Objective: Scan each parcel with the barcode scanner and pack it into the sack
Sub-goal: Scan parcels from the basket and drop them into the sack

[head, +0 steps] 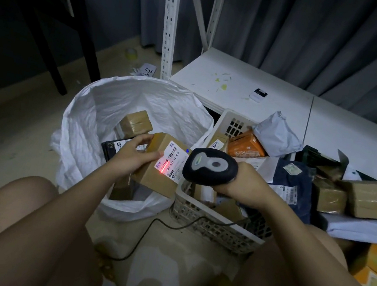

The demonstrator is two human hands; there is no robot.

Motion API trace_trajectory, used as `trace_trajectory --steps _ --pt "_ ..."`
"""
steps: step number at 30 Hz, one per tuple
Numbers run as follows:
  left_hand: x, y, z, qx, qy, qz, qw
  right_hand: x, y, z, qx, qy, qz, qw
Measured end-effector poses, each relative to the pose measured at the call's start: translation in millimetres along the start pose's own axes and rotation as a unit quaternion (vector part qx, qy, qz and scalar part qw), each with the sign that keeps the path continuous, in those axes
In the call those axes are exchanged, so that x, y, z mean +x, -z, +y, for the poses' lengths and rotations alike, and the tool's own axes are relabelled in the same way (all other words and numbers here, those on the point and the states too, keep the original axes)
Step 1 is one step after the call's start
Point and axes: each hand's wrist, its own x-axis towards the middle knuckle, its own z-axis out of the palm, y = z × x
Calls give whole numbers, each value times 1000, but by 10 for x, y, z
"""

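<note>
The left hand [131, 156] grips a small brown cardboard parcel [153, 172] over the white woven sack [82, 127]; it seems light and stiff, best held by its sides. The right hand [242, 182] clasps the black barcode scanner [210, 167].

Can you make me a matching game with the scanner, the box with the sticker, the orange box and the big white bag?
Things:
1. barcode scanner
2. labelled cardboard box
3. orange box
4. white sack

Places:
A. in the white basket
B. in the right hand
C. on the floor, with parcels inside
D. in the left hand, over the sack

Pairs: 1-B, 2-D, 3-A, 4-C
</note>
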Motion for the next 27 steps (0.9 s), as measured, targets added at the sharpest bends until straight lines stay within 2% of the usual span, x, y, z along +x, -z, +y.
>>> trace_trajectory --steps 7,10,14,18,24,27 --pt "-17 40 -54 -11 -3 17 1000 49 -31 55 65 16 21 998" --pt "29 101 -87 -27 -11 83 996 96 -68 79 151 -15 68 986" --pt "241 228 -94 -44 -40 167 984 242 -150 109 281 -96 147 944" --pt "650 208 107 7 -80 184 980 453 -146 134 355 -145 197 902" --pt "1379 -150 561 53 -154 191 968 742 -104 251 404 -162 210 876" --pt "1645 -258 499 175 -178 178 952 833 -88 331 421 -175 203 866"
